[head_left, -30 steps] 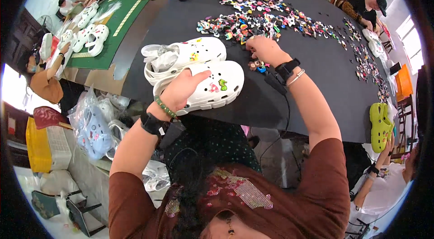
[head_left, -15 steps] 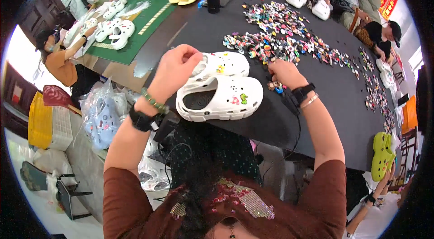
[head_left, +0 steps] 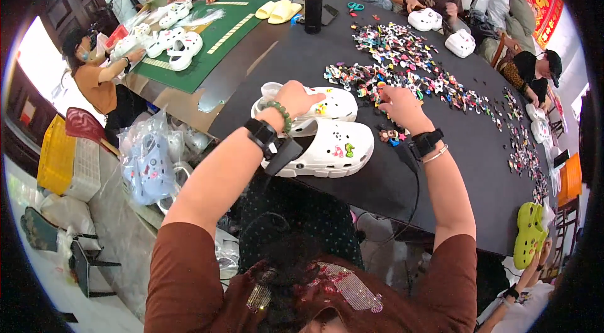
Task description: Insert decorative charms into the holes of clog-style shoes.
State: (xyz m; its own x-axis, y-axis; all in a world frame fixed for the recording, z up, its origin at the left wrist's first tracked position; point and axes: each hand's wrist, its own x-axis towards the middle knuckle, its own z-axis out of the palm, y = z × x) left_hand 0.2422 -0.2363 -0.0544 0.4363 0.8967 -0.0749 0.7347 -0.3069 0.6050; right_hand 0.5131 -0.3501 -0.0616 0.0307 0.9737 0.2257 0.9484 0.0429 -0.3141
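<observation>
Two white clogs lie side by side on the dark table in front of me. The nearer clog (head_left: 336, 150) carries a pink and a green charm on its toe; the farther clog (head_left: 341, 103) bears yellow charms. My left hand (head_left: 294, 100) rests on the farther clog at its opening, fingers bent over the upper and partly hidden. At the near edge of a pile of colourful shoe charms (head_left: 402, 62) is my right hand (head_left: 402, 107), thumb and fingers drawn together; what lies between them is too small to make out. A few character charms (head_left: 391, 135) sit below that hand.
A black tumbler (head_left: 313, 9) and yellow slippers (head_left: 279, 11) stand farther back. Other people work round the table with white clogs; a green clog (head_left: 530, 235) is held at the right edge. Bagged blue clogs (head_left: 151, 166) are at my left. A cable hangs from my right wrist.
My left hand has come down from above the clogs' heels, moving right onto the farther clog. My right hand has stayed by the charm pile, its fingers shifting slightly. The whole view has shifted a little.
</observation>
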